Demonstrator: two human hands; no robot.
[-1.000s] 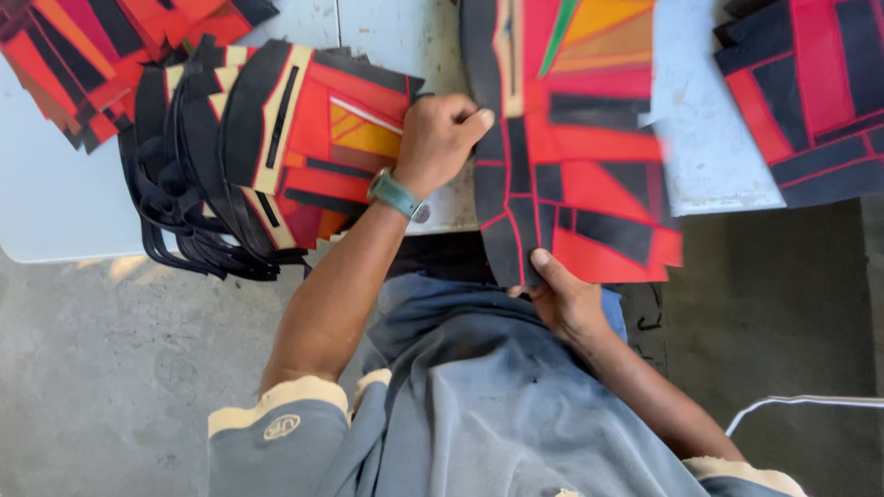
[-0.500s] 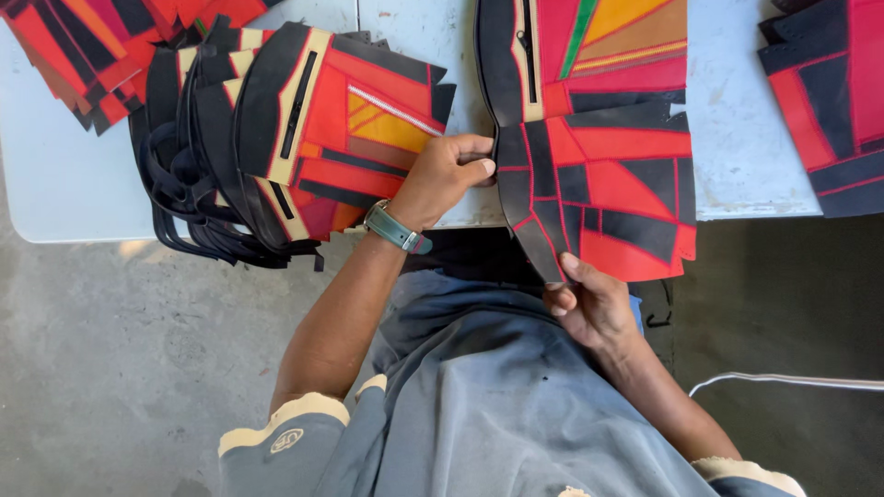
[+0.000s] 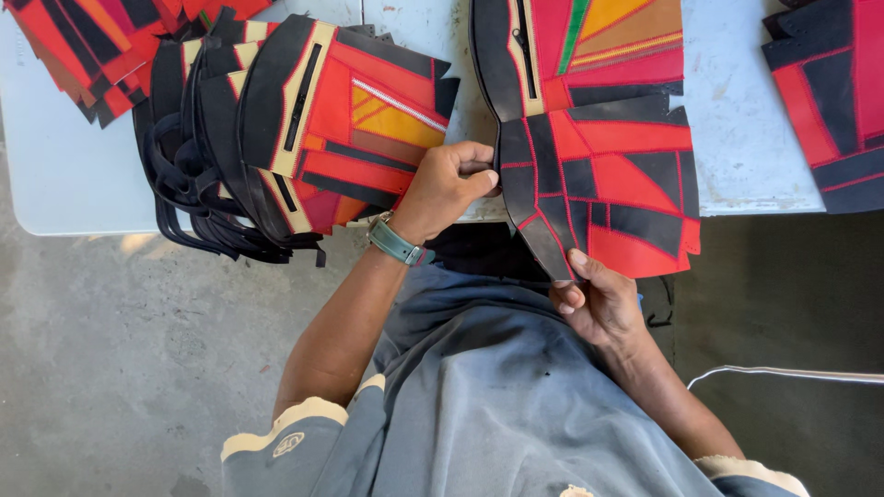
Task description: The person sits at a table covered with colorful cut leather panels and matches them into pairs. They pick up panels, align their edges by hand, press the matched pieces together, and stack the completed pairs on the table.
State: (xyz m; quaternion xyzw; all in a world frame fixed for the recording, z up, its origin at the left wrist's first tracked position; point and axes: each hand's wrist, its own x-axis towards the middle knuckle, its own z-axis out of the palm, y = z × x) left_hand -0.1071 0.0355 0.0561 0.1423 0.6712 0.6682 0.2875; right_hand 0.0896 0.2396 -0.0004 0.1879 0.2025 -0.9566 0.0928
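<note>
A red and black patchwork panel [image 3: 608,184] with a zip and an orange section lies across the white table's near edge [image 3: 83,198] and hangs over it. My left hand [image 3: 447,184], with a green watch at the wrist, pinches the panel's left black edge. My right hand [image 3: 594,299] grips its lower pointed corner from below the table edge. Just left of my left hand sits a stack of similar red, orange and black panels [image 3: 304,120] with black straps drooping over the edge.
More red and black pieces lie at the table's far left corner [image 3: 83,46] and at its right end [image 3: 833,101]. Grey concrete floor [image 3: 120,368] lies below. A thin white cord [image 3: 792,373] runs at the right.
My left hand has slid from the stack's side to the panel's left edge and closed on it. My right hand stays on the lower corner. The view has shifted slightly.
</note>
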